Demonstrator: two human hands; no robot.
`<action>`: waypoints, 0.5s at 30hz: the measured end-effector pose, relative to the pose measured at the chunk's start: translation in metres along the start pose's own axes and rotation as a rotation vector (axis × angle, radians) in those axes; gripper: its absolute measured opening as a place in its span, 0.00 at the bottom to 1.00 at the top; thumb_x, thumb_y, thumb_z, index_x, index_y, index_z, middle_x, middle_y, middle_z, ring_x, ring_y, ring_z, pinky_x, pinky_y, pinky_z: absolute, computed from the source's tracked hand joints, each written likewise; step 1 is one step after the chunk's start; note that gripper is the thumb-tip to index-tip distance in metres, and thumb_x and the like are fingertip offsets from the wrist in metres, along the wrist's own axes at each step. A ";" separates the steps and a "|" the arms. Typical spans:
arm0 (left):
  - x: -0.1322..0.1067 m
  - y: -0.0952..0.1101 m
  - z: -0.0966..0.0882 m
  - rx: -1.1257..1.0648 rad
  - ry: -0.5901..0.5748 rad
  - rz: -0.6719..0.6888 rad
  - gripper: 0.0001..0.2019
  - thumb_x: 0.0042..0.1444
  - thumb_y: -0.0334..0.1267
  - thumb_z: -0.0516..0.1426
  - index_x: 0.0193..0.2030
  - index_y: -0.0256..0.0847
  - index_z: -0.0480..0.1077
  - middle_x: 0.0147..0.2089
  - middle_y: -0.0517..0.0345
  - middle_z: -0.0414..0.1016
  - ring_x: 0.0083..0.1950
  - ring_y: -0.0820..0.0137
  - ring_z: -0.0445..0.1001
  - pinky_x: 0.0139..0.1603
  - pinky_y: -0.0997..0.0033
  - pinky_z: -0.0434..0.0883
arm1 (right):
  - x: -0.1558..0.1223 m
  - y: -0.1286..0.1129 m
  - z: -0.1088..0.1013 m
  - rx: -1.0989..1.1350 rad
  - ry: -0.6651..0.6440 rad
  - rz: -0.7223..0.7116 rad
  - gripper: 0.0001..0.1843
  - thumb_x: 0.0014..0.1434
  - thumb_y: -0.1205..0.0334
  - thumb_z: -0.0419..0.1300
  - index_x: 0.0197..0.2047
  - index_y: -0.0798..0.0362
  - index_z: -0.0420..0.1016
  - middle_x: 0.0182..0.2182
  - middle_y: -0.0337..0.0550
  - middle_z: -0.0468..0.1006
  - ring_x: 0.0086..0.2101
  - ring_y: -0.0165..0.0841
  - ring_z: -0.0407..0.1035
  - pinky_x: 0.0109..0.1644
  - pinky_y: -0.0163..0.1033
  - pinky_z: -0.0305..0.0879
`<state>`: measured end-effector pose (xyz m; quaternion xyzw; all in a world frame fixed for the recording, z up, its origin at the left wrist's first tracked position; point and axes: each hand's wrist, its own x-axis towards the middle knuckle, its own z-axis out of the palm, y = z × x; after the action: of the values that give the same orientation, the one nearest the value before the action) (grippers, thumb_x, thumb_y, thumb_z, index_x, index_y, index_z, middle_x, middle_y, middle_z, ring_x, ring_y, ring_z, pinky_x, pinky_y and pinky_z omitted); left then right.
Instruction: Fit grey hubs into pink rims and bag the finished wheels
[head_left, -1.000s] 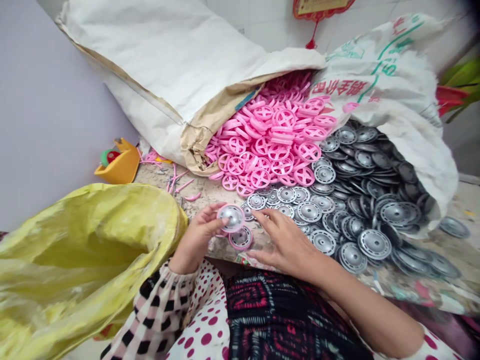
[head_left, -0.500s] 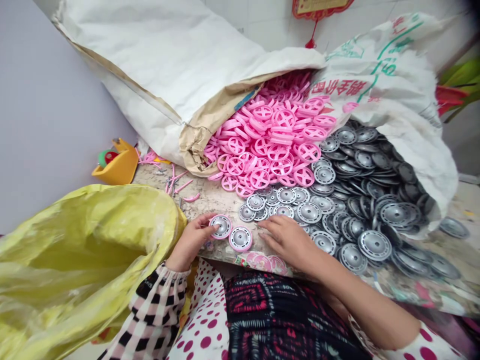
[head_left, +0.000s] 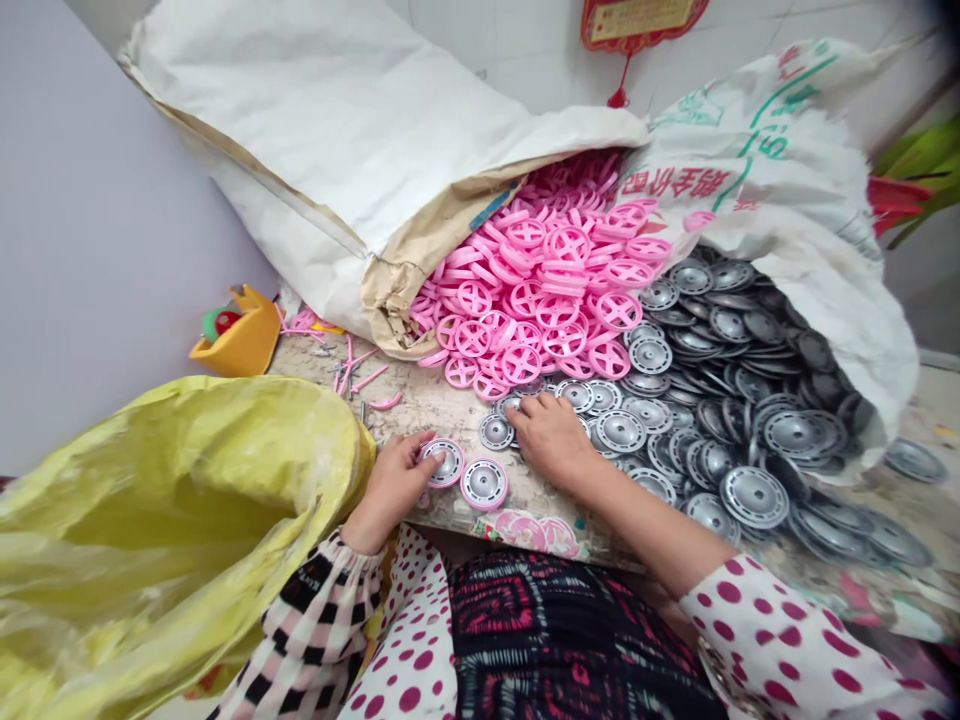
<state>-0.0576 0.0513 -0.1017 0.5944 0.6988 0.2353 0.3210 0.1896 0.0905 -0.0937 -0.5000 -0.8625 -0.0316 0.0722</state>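
Note:
My left hand [head_left: 399, 482] pinches the edge of a pink-rimmed wheel with a silver hubcap [head_left: 442, 463] in it, close to the table's front edge. A second such wheel [head_left: 484, 485] lies flat just right of it. My right hand [head_left: 551, 437] reaches over the near left end of the silver hubcaps [head_left: 621, 431], its fingers bent down and slightly apart on the discs. Its fingertips touch or hover at a hubcap [head_left: 508, 406]; which of the two, I cannot tell. Behind the hands lies a heap of pink spoked wheel rings [head_left: 520, 363].
The pink rings spill from a white sack [head_left: 322, 130]; the hubcaps spill from a printed sack [head_left: 810, 245] at right. A yellow bag [head_left: 180, 480] gapes at left. Pink sticks [head_left: 369, 379] and a yellow tape dispenser [head_left: 240, 335] stand at the back left.
My right hand has moved away from my body and slightly left, onto the hubcaps. My left hand stays on its wheel. The view has shifted slightly.

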 end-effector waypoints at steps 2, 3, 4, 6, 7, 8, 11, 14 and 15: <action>0.000 0.000 -0.002 0.001 0.002 0.009 0.27 0.51 0.50 0.57 0.56 0.38 0.71 0.46 0.48 0.69 0.41 0.66 0.72 0.48 0.63 0.71 | -0.003 0.003 -0.001 0.062 0.056 0.048 0.16 0.64 0.66 0.49 0.51 0.53 0.74 0.42 0.51 0.75 0.42 0.43 0.65 0.45 0.47 0.59; -0.001 0.000 -0.003 -0.001 0.003 0.011 0.27 0.51 0.51 0.57 0.56 0.38 0.71 0.46 0.49 0.68 0.41 0.66 0.72 0.48 0.63 0.70 | -0.007 0.005 -0.003 0.113 0.095 0.073 0.17 0.65 0.65 0.49 0.51 0.53 0.74 0.42 0.51 0.75 0.43 0.42 0.66 0.45 0.46 0.60; -0.002 0.001 -0.005 -0.001 0.002 0.008 0.28 0.51 0.51 0.57 0.56 0.39 0.71 0.47 0.49 0.68 0.41 0.66 0.72 0.48 0.63 0.70 | -0.011 0.006 -0.004 0.178 0.139 0.092 0.17 0.65 0.65 0.48 0.51 0.53 0.74 0.43 0.50 0.75 0.43 0.41 0.66 0.46 0.46 0.61; -0.004 0.004 -0.008 0.010 0.006 -0.006 0.28 0.51 0.52 0.57 0.56 0.40 0.71 0.47 0.49 0.68 0.40 0.66 0.71 0.46 0.64 0.71 | -0.022 0.005 -0.007 0.335 0.220 0.109 0.17 0.65 0.64 0.48 0.52 0.53 0.73 0.43 0.50 0.75 0.43 0.38 0.68 0.46 0.44 0.64; -0.005 0.006 -0.009 0.024 0.017 -0.007 0.27 0.52 0.52 0.57 0.56 0.40 0.71 0.47 0.49 0.67 0.40 0.66 0.71 0.46 0.64 0.71 | -0.030 0.003 -0.008 0.425 0.251 0.111 0.17 0.65 0.64 0.47 0.52 0.53 0.72 0.43 0.49 0.75 0.42 0.37 0.69 0.46 0.43 0.65; -0.006 0.009 -0.011 0.042 0.037 -0.001 0.27 0.53 0.51 0.56 0.56 0.40 0.71 0.47 0.49 0.67 0.39 0.66 0.71 0.45 0.63 0.70 | -0.038 0.000 -0.009 0.516 0.276 0.113 0.16 0.65 0.64 0.47 0.52 0.53 0.72 0.43 0.49 0.75 0.42 0.36 0.70 0.46 0.42 0.66; -0.001 0.022 -0.010 0.103 0.122 0.064 0.24 0.54 0.50 0.56 0.55 0.40 0.71 0.46 0.49 0.67 0.41 0.65 0.70 0.46 0.63 0.70 | -0.062 -0.013 -0.006 0.746 0.300 0.140 0.14 0.66 0.63 0.48 0.50 0.51 0.71 0.40 0.46 0.77 0.41 0.35 0.71 0.45 0.40 0.67; 0.013 0.038 -0.005 0.151 0.131 0.176 0.21 0.56 0.46 0.56 0.54 0.40 0.73 0.44 0.49 0.69 0.43 0.64 0.70 0.48 0.62 0.68 | -0.081 -0.027 0.003 0.876 0.285 0.252 0.12 0.66 0.60 0.48 0.48 0.51 0.69 0.38 0.46 0.77 0.39 0.35 0.72 0.43 0.40 0.68; 0.017 0.044 -0.004 0.175 0.110 0.217 0.20 0.56 0.46 0.55 0.54 0.40 0.73 0.43 0.50 0.69 0.44 0.63 0.70 0.50 0.62 0.67 | -0.085 -0.030 0.007 0.916 0.265 0.300 0.12 0.66 0.58 0.48 0.47 0.51 0.68 0.36 0.45 0.77 0.37 0.35 0.73 0.41 0.39 0.68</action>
<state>-0.0322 0.0763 -0.0710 0.6782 0.6649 0.2391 0.2020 0.2046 0.0032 -0.1131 -0.5269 -0.6899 0.2979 0.3971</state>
